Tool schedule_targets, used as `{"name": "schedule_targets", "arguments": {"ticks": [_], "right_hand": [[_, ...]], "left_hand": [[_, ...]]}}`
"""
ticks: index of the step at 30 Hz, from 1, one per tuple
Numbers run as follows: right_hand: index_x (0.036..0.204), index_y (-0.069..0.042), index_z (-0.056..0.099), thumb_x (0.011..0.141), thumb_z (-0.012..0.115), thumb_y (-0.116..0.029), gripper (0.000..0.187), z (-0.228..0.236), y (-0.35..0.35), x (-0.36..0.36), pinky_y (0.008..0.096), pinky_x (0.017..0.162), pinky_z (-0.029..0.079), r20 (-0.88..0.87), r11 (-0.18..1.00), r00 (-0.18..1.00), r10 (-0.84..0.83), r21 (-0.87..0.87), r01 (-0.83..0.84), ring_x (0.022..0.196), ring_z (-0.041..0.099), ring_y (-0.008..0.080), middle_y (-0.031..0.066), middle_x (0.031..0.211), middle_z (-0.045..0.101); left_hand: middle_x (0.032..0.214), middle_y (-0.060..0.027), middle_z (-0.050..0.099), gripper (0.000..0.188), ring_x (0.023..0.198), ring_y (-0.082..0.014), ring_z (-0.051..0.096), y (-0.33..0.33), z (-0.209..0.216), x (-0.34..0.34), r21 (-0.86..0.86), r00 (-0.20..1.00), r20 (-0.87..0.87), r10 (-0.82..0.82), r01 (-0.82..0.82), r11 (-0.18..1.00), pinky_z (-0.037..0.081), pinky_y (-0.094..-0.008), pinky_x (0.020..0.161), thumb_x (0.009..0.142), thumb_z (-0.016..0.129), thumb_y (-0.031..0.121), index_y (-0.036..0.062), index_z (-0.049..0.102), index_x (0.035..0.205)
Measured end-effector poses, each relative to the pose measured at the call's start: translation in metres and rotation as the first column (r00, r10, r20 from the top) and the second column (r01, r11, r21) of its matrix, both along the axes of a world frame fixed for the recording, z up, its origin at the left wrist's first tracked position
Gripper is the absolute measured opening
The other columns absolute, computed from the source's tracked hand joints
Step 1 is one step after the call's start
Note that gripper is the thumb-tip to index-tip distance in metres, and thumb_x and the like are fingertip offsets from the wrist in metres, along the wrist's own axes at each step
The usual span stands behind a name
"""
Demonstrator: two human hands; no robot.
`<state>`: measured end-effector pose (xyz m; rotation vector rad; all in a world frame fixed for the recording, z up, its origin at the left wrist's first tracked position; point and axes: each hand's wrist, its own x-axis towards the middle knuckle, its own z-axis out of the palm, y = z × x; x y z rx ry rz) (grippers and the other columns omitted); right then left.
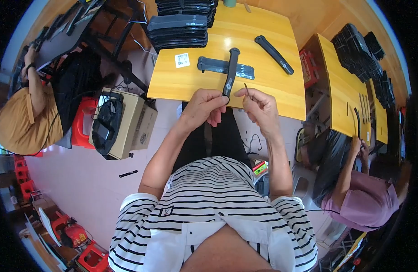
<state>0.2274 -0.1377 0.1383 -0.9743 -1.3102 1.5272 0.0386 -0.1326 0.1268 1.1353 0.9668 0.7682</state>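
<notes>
While the left hand (206,106) pinches the near end of a black strap (232,68) pointing to twelve o'clock, the right hand (262,109) pinches a slim dark piece (247,89); forearms (162,154) slant in from seven and five; the strap partly hides a flat band (211,65); on the yellow table (170,86), a second strap (273,54) lies toward one, a stack (178,35) toward eleven

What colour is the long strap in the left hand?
The strap is black with pale markings, clearest in the head view.
</notes>
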Motion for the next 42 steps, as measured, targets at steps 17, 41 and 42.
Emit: {"name": "schedule_targets", "arguments": {"ticks": [17,41,42], "right_hand": [[0.071,0.002,0.05,0.077,0.061,-0.007,0.016,0.004,0.0,0.024,0.0261,0.047,0.038,0.349,0.876,0.871,0.346,0.213,-0.433,0.05,0.05,0.0121,0.0066,0.059,0.053],[0.059,-0.003,0.044,0.072,0.05,-0.006,0.016,-0.022,-0.026,0.02,0.0208,0.038,0.027,-0.158,0.999,0.986,-0.053,-0.011,0.052,0.038,0.036,0.0065,0.0022,0.049,0.045],[0.059,-0.003,0.044,0.072,0.05,-0.006,0.016,-0.023,-0.027,0.017,0.0208,0.038,0.027,-0.157,0.999,0.986,-0.048,-0.011,0.047,0.038,0.036,0.0065,0.0022,0.049,0.045]], "left_hand": [[0.048,0.0024,0.047,0.028,0.038,-0.0044,0.045,-0.021,0.001,0.017,0.02,0.967,0.087,-0.241,0.241,0.97,0.032,-0.0169,0.035,0.088,0.05,0.021,0.0052,0.052,0.064],[0.048,-0.0066,0.053,0.037,0.043,-0.0174,0.055,-0.03,0.0,0.049,0.271,0.99,-0.128,-0.054,0.087,0.959,0.043,-0.0291,0.047,0.085,0.047,0.028,0.0002,0.054,0.06],[0.048,-0.0066,0.053,0.037,0.043,-0.0174,0.055,-0.03,-0.005,0.051,0.272,0.991,-0.127,-0.049,0.082,0.959,0.043,-0.0291,0.047,0.085,0.047,0.028,0.0002,0.054,0.06]]}}
